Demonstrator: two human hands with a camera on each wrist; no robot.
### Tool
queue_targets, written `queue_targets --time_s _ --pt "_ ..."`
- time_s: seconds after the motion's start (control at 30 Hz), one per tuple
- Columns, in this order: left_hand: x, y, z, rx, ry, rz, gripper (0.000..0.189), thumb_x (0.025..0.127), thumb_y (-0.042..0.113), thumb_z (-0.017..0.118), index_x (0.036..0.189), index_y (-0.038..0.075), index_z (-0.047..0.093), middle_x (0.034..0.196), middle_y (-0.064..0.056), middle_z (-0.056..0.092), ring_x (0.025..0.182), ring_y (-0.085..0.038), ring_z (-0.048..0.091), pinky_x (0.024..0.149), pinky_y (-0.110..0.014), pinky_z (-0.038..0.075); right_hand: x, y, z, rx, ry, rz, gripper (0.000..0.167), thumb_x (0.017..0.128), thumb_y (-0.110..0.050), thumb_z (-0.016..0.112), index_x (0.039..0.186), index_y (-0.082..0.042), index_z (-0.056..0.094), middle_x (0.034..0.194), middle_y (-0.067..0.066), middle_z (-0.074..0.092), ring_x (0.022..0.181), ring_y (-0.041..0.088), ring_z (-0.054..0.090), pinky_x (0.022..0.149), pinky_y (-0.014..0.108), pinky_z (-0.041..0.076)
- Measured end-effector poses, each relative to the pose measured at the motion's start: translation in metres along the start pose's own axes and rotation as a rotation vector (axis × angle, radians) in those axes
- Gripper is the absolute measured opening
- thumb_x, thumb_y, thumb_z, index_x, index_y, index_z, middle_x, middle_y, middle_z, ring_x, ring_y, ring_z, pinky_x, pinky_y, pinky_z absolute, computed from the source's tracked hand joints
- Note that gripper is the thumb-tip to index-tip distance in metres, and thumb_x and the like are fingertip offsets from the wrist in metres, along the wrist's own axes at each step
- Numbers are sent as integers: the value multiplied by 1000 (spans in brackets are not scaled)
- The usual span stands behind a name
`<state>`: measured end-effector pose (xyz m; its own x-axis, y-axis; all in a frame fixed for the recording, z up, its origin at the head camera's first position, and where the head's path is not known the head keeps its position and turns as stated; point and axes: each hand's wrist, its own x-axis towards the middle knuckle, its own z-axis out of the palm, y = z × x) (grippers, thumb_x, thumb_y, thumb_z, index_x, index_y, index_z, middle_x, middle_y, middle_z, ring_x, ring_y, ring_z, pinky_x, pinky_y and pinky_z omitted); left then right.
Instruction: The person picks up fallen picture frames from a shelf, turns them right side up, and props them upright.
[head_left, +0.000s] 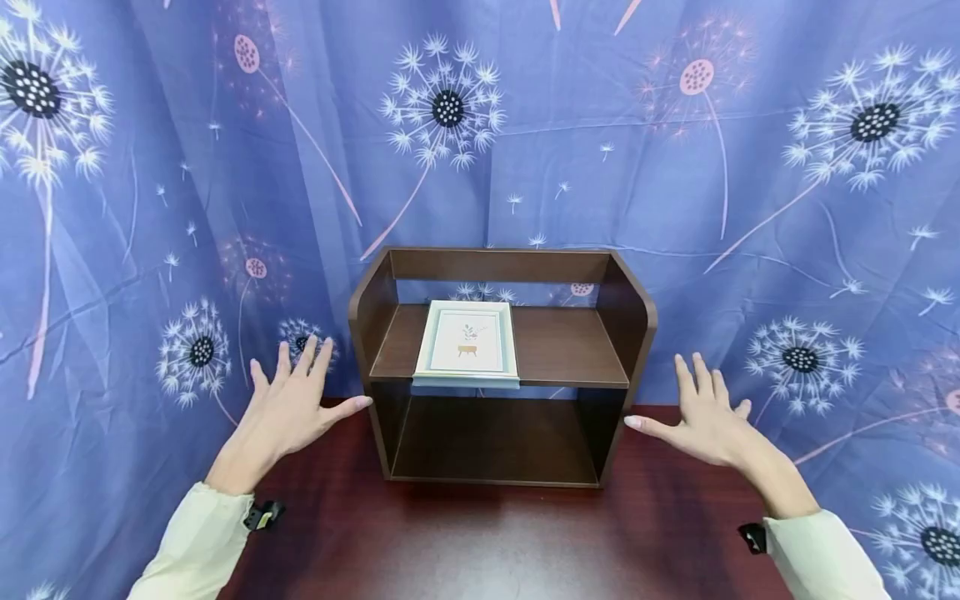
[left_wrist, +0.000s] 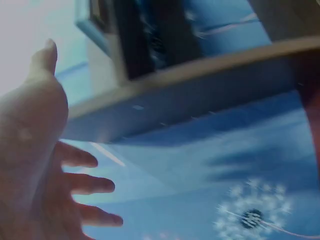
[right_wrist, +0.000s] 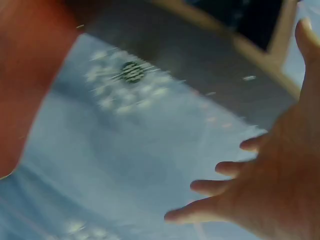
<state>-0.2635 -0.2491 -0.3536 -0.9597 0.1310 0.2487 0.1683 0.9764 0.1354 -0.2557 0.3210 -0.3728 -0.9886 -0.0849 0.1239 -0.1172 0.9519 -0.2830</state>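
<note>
A dark brown two-tier shelf (head_left: 555,433) stands on the table. On its upper board, left of the middle, lies a picture frame (head_left: 468,343) with a pale rim and a drawing of a potted plant. My left hand (head_left: 288,408) is held out at the shelf's left side, fingers spread, its thumb tip close to the side panel. Opposite it, my right hand (head_left: 705,421) spreads its fingers by the right side panel, thumb pointing at the panel. Whether either thumb touches the wood, I cannot tell. Both hands hold nothing; the wrist views show them beside the panels too.
The reddish-brown table (head_left: 495,542) reaches forward under the shelf. A blue curtain (head_left: 525,183) with dandelion prints hangs behind the shelf and along both sides. Dark wrist devices (head_left: 264,515) sit at both cuffs.
</note>
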Motion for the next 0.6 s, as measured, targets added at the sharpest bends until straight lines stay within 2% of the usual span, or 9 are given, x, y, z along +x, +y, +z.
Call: queue_targets --time_s 0.1,0.13,0.2,0.27,0.33,0.4,0.47,0.53,0.6 --pt "-6 14 -10 -24 166 70 106 93 79 56 164 4 32 163 -28 41 150 -56 36 119 -77 27 -8 -19 -9 51 154 -58 126 88 -73 69 167 2 8 164 40 16 144 65 26 101 87 31" --pt "-7 18 -12 -33 239 105 100 94 73 61 161 2 39 156 -28 49 144 -52 46 115 -72 38 -11 -26 -12 74 216 -84 122 87 -70 72 166 3 14 159 40 25 139 62 34 99 81 38" --pt "-9 28 -17 -56 381 180 83 95 60 69 149 -1 52 139 -26 62 127 -46 60 97 -64 55 -15 -41 -17 113 337 -136 111 88 -62 77 162 4 27 143 35 39 122 49 51 88 65 52" --pt "-10 38 -21 -90 487 248 63 95 47 74 135 0 62 122 -21 68 111 -40 66 81 -58 61 -17 -56 -20 140 465 -204 96 88 -50 83 154 5 40 126 27 48 101 34 57 77 47 54" --pt "-8 48 -26 -130 547 305 43 96 38 76 120 3 67 111 -15 69 100 -35 67 72 -53 61 -16 -70 -23 156 576 -283 80 87 -36 86 145 6 49 110 19 51 85 20 52 70 30 46" --pt "-5 58 -32 -182 548 338 28 97 32 75 108 6 69 107 -10 68 95 -30 65 72 -49 59 -13 -82 -25 168 647 -357 68 86 -25 87 138 6 56 99 13 53 78 13 47 66 21 39" --pt "1 67 -37 -230 508 350 21 99 29 73 102 8 69 107 -9 67 95 -29 65 76 -47 57 -8 -92 -26 184 662 -415 60 85 -19 87 133 5 59 92 9 56 74 11 46 66 19 37" --pt "8 74 -41 -274 433 340 21 101 28 71 104 7 71 113 -10 67 101 -30 66 84 -47 57 -3 -102 -26 196 628 -442 55 87 -20 86 131 2 61 91 7 61 74 12 51 67 21 41" --pt "16 81 -42 -313 340 321 26 103 28 68 113 5 72 122 -13 66 107 -32 67 91 -49 57 1 -110 -25 204 554 -438 53 90 -27 84 131 0 62 97 9 68 81 18 60 74 29 49"
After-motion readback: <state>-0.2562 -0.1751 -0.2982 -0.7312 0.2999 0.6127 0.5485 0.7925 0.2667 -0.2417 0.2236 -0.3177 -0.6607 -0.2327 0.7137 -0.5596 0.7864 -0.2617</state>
